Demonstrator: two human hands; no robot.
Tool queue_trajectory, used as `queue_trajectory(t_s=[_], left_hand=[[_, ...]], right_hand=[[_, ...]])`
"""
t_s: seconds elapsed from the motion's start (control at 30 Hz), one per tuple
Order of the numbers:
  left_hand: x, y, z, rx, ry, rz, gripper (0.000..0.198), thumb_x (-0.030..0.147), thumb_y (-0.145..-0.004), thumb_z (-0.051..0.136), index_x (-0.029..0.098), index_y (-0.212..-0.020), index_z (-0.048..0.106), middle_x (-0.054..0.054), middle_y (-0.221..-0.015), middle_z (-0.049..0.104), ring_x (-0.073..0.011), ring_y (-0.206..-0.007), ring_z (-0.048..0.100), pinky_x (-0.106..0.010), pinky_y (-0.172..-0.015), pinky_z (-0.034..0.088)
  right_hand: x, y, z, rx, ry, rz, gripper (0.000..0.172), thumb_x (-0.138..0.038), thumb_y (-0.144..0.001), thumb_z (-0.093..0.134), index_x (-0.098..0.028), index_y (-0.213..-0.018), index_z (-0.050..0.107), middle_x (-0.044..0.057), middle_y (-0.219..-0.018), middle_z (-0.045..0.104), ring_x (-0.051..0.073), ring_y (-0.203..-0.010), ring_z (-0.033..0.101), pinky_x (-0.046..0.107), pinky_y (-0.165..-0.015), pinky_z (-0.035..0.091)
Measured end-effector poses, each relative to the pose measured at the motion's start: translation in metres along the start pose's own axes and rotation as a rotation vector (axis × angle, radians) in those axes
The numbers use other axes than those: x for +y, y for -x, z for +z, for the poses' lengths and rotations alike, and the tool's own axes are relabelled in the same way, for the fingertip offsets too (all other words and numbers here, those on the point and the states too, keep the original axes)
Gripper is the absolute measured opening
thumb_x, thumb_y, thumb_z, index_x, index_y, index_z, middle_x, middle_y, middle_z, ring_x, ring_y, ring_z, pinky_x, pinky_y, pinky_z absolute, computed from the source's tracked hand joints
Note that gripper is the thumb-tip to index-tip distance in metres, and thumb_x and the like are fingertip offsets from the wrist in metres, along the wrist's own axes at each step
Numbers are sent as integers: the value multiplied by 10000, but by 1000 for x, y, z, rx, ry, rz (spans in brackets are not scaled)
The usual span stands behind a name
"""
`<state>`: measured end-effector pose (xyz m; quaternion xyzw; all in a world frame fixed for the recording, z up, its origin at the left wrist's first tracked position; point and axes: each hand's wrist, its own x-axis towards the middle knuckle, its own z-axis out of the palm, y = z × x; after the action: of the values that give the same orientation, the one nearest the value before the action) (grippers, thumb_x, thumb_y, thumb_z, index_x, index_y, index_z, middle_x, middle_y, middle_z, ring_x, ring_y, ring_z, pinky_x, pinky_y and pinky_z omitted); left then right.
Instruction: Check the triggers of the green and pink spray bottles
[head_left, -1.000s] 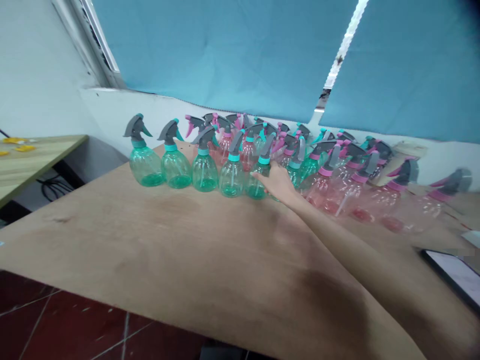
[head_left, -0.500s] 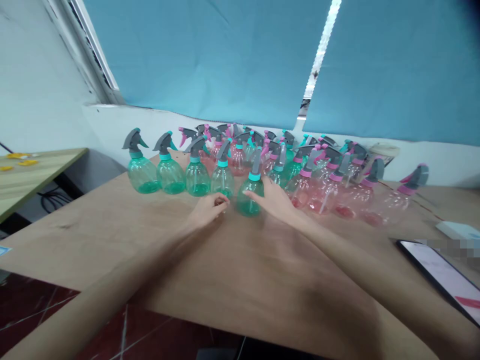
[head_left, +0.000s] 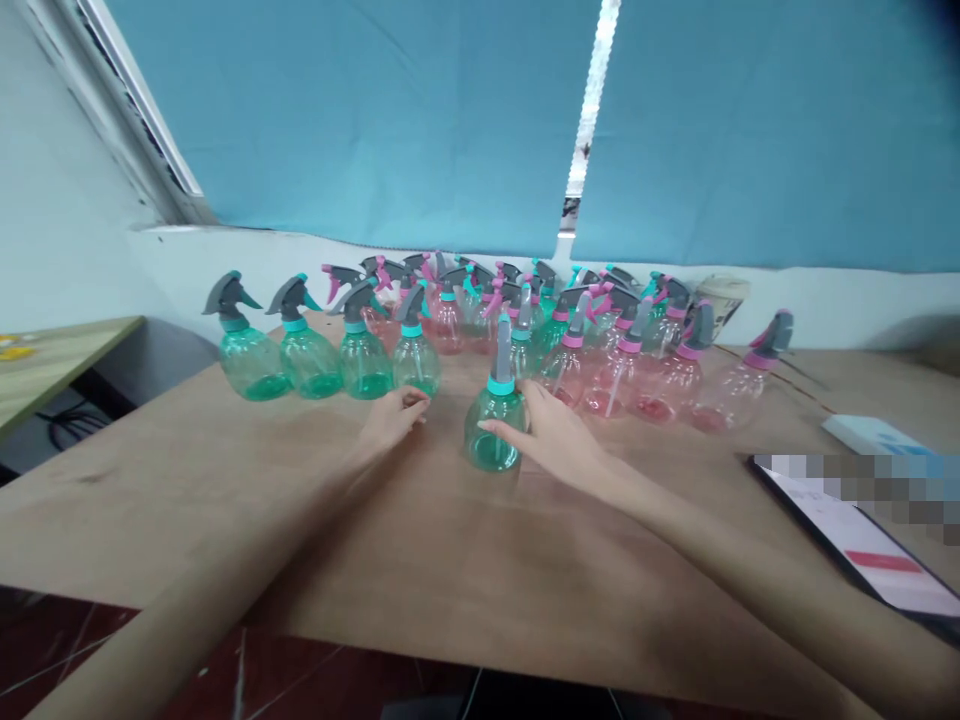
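Observation:
My right hand (head_left: 559, 435) is wrapped around the right side of a green spray bottle (head_left: 495, 440), its thumb across the front. This bottle stands upright, nearer to me than the others, with a grey head and turquoise collar. My left hand (head_left: 394, 418) rests low over the table, fingers curled in, with nothing visible in them. Just behind it is another green spray bottle (head_left: 416, 365), at the right end of a row of green ones (head_left: 311, 365). Whether the left fingers touch that bottle I cannot tell.
Pink spray bottles (head_left: 660, 385) form a row on the right, and more green and pink ones crowd behind. A phone (head_left: 847, 530) and a white box (head_left: 874, 435) lie on the wooden table (head_left: 420, 580) at right. A second table (head_left: 82, 355) stands at left.
My right hand has drawn the green spray bottle toward me, away from the bottles behind it. My left hand keeps its curled shape by the row. The whole view has shifted slightly.

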<state>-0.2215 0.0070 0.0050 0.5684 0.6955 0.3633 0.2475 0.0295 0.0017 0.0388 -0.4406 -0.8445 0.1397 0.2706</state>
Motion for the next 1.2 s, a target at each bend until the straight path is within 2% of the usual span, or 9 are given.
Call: queue_trajectory(t_s=[0.17, 0.3, 0.37, 0.47, 0.67, 0.77, 0.87, 1.03, 1.2], left_hand=[[44, 40, 28, -54, 117, 127, 325, 472, -872, 450, 220, -987, 620, -51, -1025, 690, -242, -997, 645, -332, -798, 511], [92, 70, 50, -187, 337, 416, 540, 415, -822, 621, 237, -1303, 453, -84, -1410, 467, -264, -1245, 487, -393, -991, 435], [112, 77, 60, -234, 330, 434, 686, 362, -769, 690, 236, -1362, 370, -107, -1422, 442, -277, -1215, 509, -427, -990, 432], [131, 79, 76, -222, 291, 458, 616, 315, -763, 683, 220, -1305, 407, -85, -1194, 593, -257, -1067, 587, -417, -909, 475], [142, 72, 96, -61, 243, 451, 243, 249, -785, 577, 214, -1020, 530, 19, -816, 571, -171, -765, 578, -329, -744, 488], [142, 66, 96, -68, 277, 475, 281, 203, -730, 533, 216, -1011, 551, 20, -784, 564, -153, -697, 549, -301, -690, 481], [142, 60, 95, -101, 273, 465, 354, 194, -696, 512, 221, -1042, 580, 24, -724, 567, -146, -635, 532, -287, -634, 474], [142, 55, 96, -137, 273, 454, 327, 183, -695, 527, 227, -1008, 611, 20, -727, 606, -164, -670, 575, -298, -664, 489], [139, 52, 99, -130, 237, 435, 241, 196, -702, 525, 233, -923, 614, 11, -726, 613, -189, -705, 600, -309, -661, 502]], right_hand=[[7, 19, -5, 79, 26, -58, 540, -683, -801, 490, -185, -1010, 505, 91, -968, 615, 258, -789, 623, 372, -611, 463], [18, 36, -15, 92, 38, -90, 536, -677, -788, 509, -187, -1004, 523, 77, -975, 605, 256, -829, 618, 372, -636, 475], [23, 44, -21, 86, 28, -101, 510, -647, -790, 533, -196, -1027, 530, 70, -985, 607, 257, -862, 615, 375, -656, 485], [27, 56, -26, 111, -4, -137, 580, -650, -773, 561, -206, -1142, 509, 87, -1053, 608, 275, -976, 591, 404, -740, 502], [36, 67, -27, 71, 4, -161, 694, -744, -711, 545, -155, -1079, 540, 138, -996, 613, 305, -939, 589, 464, -768, 514], [54, 65, -31, -54, -147, -219, 629, -649, -820, 508, -176, -1232, 463, 143, -1156, 590, 284, -1066, 569, 462, -870, 498], [83, 59, -35, -59, -225, -217, 519, -532, -904, 466, -194, -1298, 433, 127, -1285, 546, 254, -1192, 515, 456, -998, 425], [125, 48, -24, -51, -96, -157, 364, -406, -898, 541, -200, -1197, 570, 111, -1260, 581, 232, -1156, 557, 419, -985, 448], [135, 43, -4, -80, -22, -186, 409, -413, -904, 521, -156, -1214, 595, 165, -1338, 547, 274, -1269, 485, 472, -1031, 416]])
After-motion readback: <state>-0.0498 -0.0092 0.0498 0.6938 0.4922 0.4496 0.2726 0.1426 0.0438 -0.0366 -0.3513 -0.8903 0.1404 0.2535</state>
